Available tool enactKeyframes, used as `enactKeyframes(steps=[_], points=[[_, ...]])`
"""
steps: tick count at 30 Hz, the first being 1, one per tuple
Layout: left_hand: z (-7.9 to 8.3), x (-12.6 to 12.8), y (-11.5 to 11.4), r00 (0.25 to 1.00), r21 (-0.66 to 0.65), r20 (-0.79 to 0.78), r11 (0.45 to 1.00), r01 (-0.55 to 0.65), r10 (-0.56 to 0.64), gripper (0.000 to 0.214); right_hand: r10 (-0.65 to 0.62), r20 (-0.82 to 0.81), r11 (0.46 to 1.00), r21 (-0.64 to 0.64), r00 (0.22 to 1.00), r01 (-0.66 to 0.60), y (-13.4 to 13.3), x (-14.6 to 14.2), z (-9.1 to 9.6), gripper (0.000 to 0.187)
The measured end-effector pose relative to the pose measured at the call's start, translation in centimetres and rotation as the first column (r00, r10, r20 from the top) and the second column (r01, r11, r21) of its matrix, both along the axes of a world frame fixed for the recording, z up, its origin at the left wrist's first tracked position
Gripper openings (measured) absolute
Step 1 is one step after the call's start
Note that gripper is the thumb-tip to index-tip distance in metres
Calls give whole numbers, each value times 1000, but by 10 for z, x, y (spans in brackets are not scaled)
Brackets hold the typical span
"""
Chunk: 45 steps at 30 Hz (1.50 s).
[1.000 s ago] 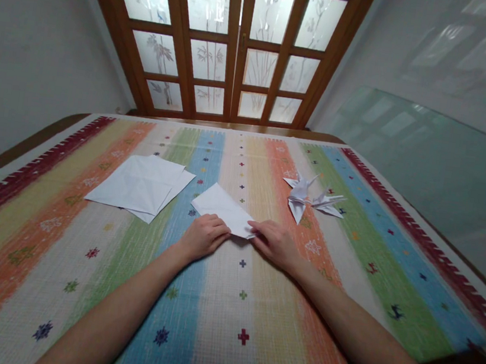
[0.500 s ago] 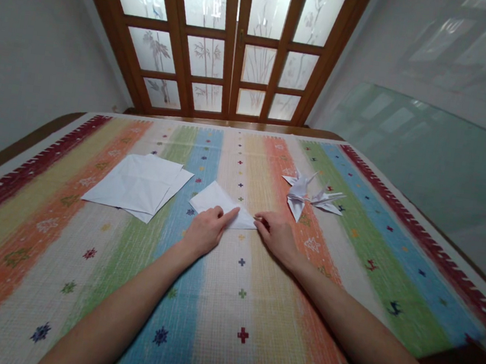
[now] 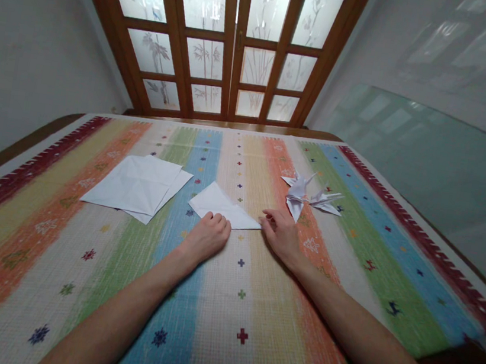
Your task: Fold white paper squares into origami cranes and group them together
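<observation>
A white folded paper (image 3: pixel 226 208), shaped like a kite with a narrow point to the right, lies on the striped tablecloth in front of me. My left hand (image 3: pixel 209 234) is at its near edge, fingers curled in and closed against the paper; the thumb is hidden. Just off the pointed right end is my right hand (image 3: pixel 280 233), its thumb and fingers slightly apart with nothing seen between them. Beyond the right hand sit folded white paper cranes (image 3: pixel 299 190), close together with pointed wings and necks.
Left of the folded paper lies a stack of white paper sheets (image 3: pixel 135 183), unevenly overlapped. The colourful tablecloth (image 3: pixel 224 323) covers the table. Wooden doors with frosted panes (image 3: pixel 205 58) stand past the far edge, and a glass panel (image 3: pixel 430 153) is on the right.
My left hand has drawn back toward me and curled the index finger that was stretched over the paper. My right hand has let go of the paper's point and shifted slightly right.
</observation>
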State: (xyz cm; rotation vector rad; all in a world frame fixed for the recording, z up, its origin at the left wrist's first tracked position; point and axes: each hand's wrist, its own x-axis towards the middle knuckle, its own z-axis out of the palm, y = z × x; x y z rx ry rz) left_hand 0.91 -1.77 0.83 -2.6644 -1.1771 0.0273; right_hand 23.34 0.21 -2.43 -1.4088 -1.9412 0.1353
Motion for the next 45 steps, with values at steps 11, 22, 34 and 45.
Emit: enactKeyframes(steps=[11,22,34,45], points=[[-9,-9,9,277,-348,893,934,-78,356,21,159,-8,921,361,987,-145,-5,3,4,51],[-4,-13,18,-246,-688,557,607,397,793,73,300,346,798,419,889,-433,-7,-1,2,37],[-21,-24,15,819,-112,573,993,41,31,23,430,81,903,-58,899,-426,-7,-6,3,27],[-22,-22,10,881,-84,471,993,85,-36,42,195,39,961,-209,980,-183,14,-17,11,41]])
